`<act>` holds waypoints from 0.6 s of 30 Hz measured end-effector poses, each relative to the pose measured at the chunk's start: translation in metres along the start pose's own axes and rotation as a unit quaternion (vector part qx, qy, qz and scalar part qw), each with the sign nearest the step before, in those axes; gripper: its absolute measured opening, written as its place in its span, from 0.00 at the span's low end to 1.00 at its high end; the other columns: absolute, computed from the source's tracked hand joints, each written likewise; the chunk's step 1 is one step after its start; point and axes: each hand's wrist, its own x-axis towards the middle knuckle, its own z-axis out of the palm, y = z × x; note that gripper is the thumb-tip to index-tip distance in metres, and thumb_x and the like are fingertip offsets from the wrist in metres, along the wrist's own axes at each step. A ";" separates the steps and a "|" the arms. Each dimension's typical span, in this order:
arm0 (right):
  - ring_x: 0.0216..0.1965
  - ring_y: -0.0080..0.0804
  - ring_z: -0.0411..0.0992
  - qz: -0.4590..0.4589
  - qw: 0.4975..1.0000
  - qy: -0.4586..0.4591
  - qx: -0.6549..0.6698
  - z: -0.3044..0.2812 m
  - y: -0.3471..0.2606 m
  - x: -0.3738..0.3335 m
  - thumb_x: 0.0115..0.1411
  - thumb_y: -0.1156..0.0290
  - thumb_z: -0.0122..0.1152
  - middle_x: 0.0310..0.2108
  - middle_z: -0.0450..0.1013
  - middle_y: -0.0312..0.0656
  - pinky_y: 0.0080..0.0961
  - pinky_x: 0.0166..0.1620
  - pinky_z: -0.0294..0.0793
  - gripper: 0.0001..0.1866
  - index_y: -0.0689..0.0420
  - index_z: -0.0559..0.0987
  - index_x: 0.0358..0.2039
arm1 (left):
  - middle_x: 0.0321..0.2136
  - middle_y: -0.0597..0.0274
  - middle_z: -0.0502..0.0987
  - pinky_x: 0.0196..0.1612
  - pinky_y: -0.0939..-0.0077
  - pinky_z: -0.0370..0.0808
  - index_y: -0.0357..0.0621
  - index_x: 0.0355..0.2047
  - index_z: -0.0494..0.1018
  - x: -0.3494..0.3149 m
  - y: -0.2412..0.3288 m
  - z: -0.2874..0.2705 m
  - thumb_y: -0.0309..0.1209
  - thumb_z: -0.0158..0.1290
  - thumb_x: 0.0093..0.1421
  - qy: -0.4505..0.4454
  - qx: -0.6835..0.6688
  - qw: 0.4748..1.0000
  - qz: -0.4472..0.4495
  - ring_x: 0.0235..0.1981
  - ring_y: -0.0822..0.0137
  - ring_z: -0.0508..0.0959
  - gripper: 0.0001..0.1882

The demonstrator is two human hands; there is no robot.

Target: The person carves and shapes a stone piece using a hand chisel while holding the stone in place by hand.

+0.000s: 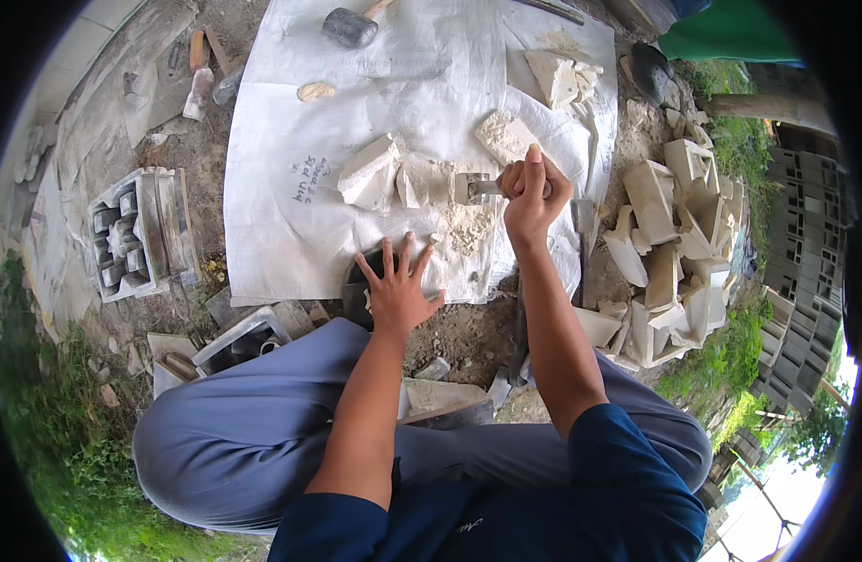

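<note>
My right hand (536,192) is closed round a metal-headed hand tool (473,188), thumb on top. The tool's grey head is over pale crumbs (468,229) on a white sheet (281,131); whether it touches them I cannot tell. With fingers spread, my left hand (398,290) is at the sheet's near edge, beside a dark round object (357,290) that it partly covers. A small pale chip (436,239) is near its fingertips. Broken cream-coloured chunks (370,171) stand left of the tool, and a crumbly slab (506,137) lies just beyond my right hand.
At the sheet's far end are a black-headed mallet (350,29) and more broken pieces (564,77). Hollow pale blocks (665,201) are heaped on the right. A grey mould-like box (126,239) stands on the left. Another grey frame (244,337) lies by my left knee.
</note>
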 end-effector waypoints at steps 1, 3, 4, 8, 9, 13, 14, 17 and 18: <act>0.14 0.15 0.56 -0.014 0.999 -0.002 0.050 -0.001 -0.004 -0.001 0.73 0.66 0.48 0.12 0.61 0.31 0.22 0.20 0.52 0.27 0.59 0.65 0.14 | 0.74 0.64 0.51 0.65 0.16 0.35 0.73 0.71 0.57 0.002 -0.003 -0.001 0.64 0.53 0.54 0.001 0.001 1.000 -0.005 0.74 0.45 0.48 0.45; 0.14 0.15 0.54 -0.017 0.997 0.004 -0.076 0.004 0.009 0.002 0.74 0.67 0.48 0.12 0.59 0.30 0.22 0.19 0.50 0.27 0.58 0.64 0.14 | 0.74 0.63 0.50 0.65 0.15 0.34 0.74 0.72 0.56 0.008 0.004 -0.001 0.66 0.52 0.54 0.013 0.003 1.000 0.011 0.74 0.45 0.47 0.45; 0.14 0.15 0.54 0.011 0.998 0.003 -0.064 0.002 0.011 0.000 0.74 0.67 0.48 0.12 0.59 0.31 0.22 0.19 0.50 0.27 0.58 0.64 0.14 | 0.74 0.62 0.50 0.65 0.15 0.34 0.73 0.72 0.56 0.004 0.005 0.002 0.66 0.53 0.54 0.002 -0.002 1.000 0.004 0.74 0.44 0.46 0.46; 0.16 0.16 0.57 -0.006 0.999 0.008 0.039 -0.002 -0.003 -0.005 0.73 0.66 0.50 0.12 0.62 0.30 0.22 0.21 0.54 0.26 0.60 0.66 0.15 | 0.74 0.62 0.49 0.65 0.16 0.31 0.73 0.72 0.55 0.001 0.003 -0.003 0.66 0.52 0.54 -0.036 0.007 0.999 -0.001 0.74 0.44 0.46 0.46; 0.16 0.16 0.57 -0.006 0.999 0.010 0.035 -0.005 0.002 -0.005 0.73 0.66 0.50 0.12 0.62 0.30 0.22 0.21 0.54 0.26 0.60 0.66 0.15 | 0.74 0.62 0.49 0.65 0.16 0.31 0.73 0.72 0.55 0.000 0.006 -0.003 0.66 0.52 0.54 -0.038 0.004 0.999 0.002 0.74 0.44 0.46 0.46; 0.13 0.15 0.53 0.021 0.999 0.034 0.000 0.013 0.001 0.006 0.73 0.67 0.50 0.11 0.60 0.32 0.22 0.19 0.49 0.27 0.58 0.64 0.14 | 0.74 0.62 0.49 0.65 0.15 0.34 0.72 0.71 0.56 0.006 -0.002 -0.001 0.65 0.53 0.54 -0.012 0.006 1.000 0.001 0.74 0.44 0.47 0.46; 0.13 0.15 0.53 -0.003 0.998 0.041 0.036 0.007 -0.007 0.000 0.73 0.67 0.50 0.11 0.60 0.32 0.22 0.19 0.49 0.27 0.58 0.64 0.14 | 0.74 0.62 0.50 0.65 0.15 0.36 0.72 0.71 0.58 0.001 0.001 -0.003 0.65 0.54 0.53 -0.016 0.003 1.000 0.000 0.74 0.44 0.47 0.46; 0.14 0.16 0.55 -0.013 0.999 0.019 -0.044 0.000 0.008 -0.005 0.73 0.66 0.48 0.12 0.62 0.32 0.21 0.19 0.51 0.27 0.58 0.64 0.14 | 0.74 0.62 0.50 0.65 0.15 0.36 0.71 0.71 0.58 0.006 0.007 -0.005 0.64 0.54 0.53 0.013 -0.007 1.000 0.012 0.74 0.44 0.48 0.45; 0.14 0.16 0.55 0.004 0.999 -0.001 -0.052 0.006 0.012 -0.002 0.73 0.66 0.48 0.12 0.62 0.32 0.21 0.20 0.51 0.27 0.59 0.64 0.14 | 0.74 0.63 0.50 0.66 0.16 0.34 0.72 0.71 0.58 0.005 0.005 -0.004 0.65 0.54 0.53 0.005 -0.006 1.000 0.007 0.74 0.44 0.48 0.46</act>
